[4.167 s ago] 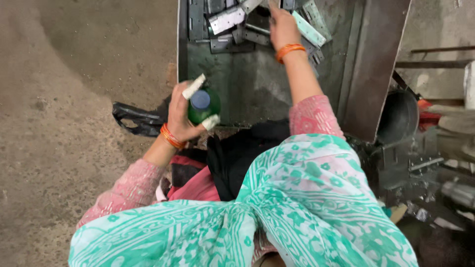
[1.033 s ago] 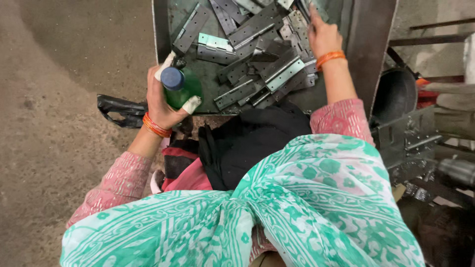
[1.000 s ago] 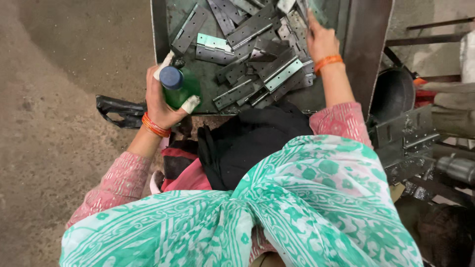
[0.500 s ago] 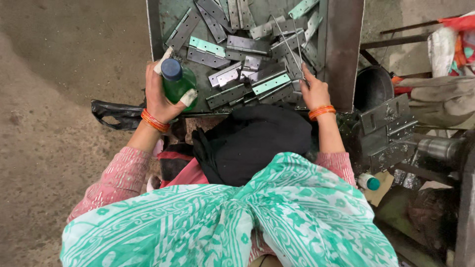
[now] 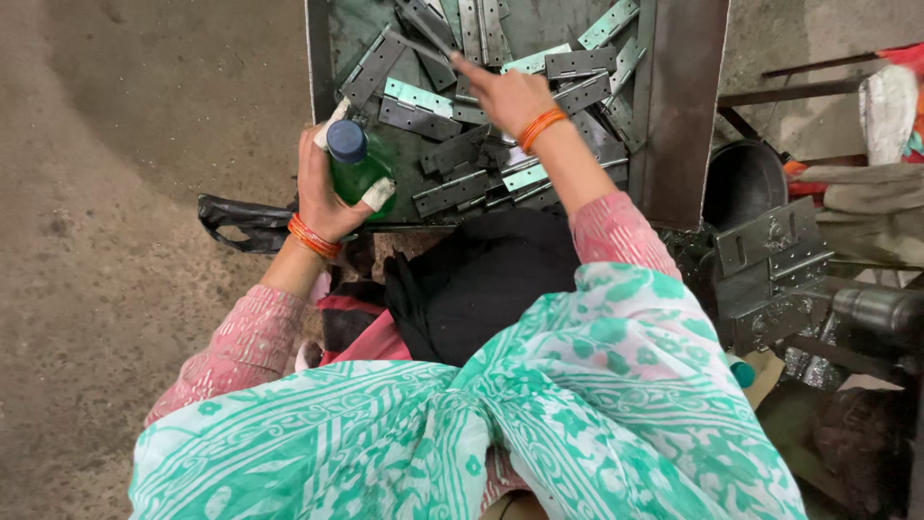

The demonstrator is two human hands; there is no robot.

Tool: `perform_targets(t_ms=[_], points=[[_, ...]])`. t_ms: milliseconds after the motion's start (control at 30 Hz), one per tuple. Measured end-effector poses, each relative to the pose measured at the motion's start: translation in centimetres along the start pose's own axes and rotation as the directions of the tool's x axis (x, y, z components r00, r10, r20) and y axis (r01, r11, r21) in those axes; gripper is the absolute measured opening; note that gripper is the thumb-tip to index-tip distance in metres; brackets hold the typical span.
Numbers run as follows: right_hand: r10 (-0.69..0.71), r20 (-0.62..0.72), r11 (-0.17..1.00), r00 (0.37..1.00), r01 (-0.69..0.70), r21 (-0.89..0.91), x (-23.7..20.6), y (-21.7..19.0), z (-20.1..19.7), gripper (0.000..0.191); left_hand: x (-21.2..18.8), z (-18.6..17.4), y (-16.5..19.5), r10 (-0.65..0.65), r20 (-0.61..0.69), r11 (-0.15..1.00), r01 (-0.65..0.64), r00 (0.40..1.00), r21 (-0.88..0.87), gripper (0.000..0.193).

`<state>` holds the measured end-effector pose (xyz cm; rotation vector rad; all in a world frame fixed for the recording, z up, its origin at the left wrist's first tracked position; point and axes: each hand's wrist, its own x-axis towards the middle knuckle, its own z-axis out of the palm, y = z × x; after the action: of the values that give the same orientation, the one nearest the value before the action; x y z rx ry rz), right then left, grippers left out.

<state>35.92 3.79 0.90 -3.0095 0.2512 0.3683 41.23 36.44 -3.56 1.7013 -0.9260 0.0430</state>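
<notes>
1. The fingers of the left hand [image 5: 327,188], two of them wrapped in white tape, are clamped round a green bottle [image 5: 358,171] with a blue cap, held upright just at the near left corner of the metal tray [image 5: 679,116].
2. The fingers of the right hand [image 5: 505,94] are drawn together over the middle of the tray, and a thin dark metal strip [image 5: 416,46] runs out from the fingertips toward the tray's far left; whether they pinch it or only touch it cannot be told.
3. Inside the tray, grey and pale green metal hinges [image 5: 452,193] lie piled loosely, thickest under and around the right hand.
4. Orange bangles sit on both wrists.
5. Just below the tray's near edge lies a black cloth [image 5: 481,289] on the person's lap.
6. Left of the tray, beyond the bottle, a black bag [image 5: 241,220] rests on the concrete floor [image 5: 115,144].
7. Right of the tray stands a dark round pan [image 5: 743,183], with a grey metal machine part [image 5: 770,265] nearer.
</notes>
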Motion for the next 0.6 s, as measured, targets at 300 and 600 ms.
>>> perform_targets(t_ms=[300,600], points=[[0.168,-0.097,0.984,0.981,-0.173,-0.044,-9.0,10.1,2.7,0.052,0.1,-0.1,0.0,-0.016,0.021,1.0,0.016,1.0,-0.001,0.091],[0.478,-0.119,0.878,0.87,-0.474,0.063,-19.7,11.9,6.0,0.052,0.0,0.0,0.3,0.002,-0.006,1.0,-0.003,1.0,-0.025,0.085]])
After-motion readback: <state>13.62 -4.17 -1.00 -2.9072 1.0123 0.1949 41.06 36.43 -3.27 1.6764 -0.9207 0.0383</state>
